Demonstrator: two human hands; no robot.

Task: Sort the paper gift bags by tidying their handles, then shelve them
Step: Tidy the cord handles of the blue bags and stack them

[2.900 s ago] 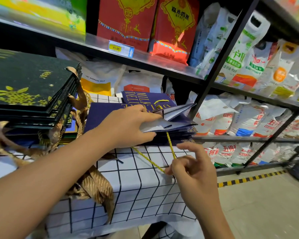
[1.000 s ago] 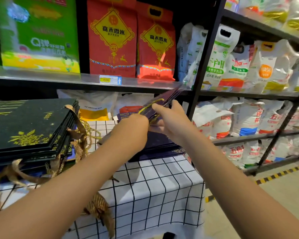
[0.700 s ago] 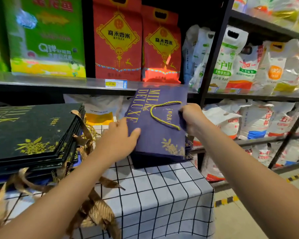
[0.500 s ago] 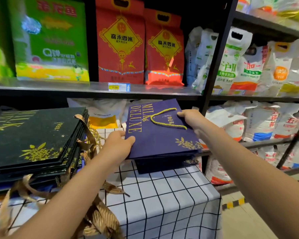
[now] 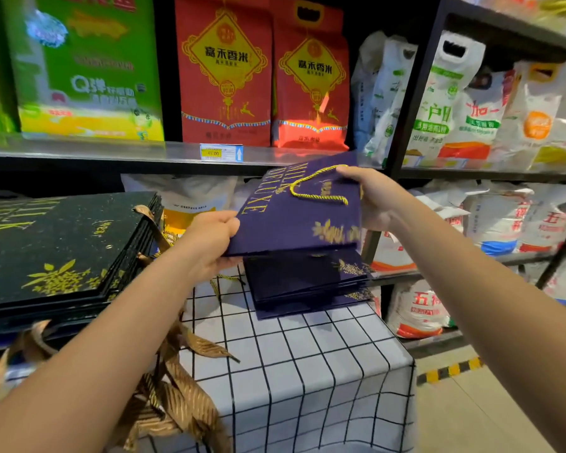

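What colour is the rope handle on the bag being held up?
Gold-yellow, a twisted rope handle lying on the dark purple bag, clearest in the head view.

A grocery shop — black metal shelving (image 5: 415,93) stacked with rice bags (image 5: 224,70), a yellow price tag (image 5: 221,153) clipped to the shelf edge.

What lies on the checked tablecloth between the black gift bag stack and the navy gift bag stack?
In the head view, between the black gift bag stack and the navy gift bag stack on the checked tablecloth, gold ribbon handles spill out, and the left hand crosses above.
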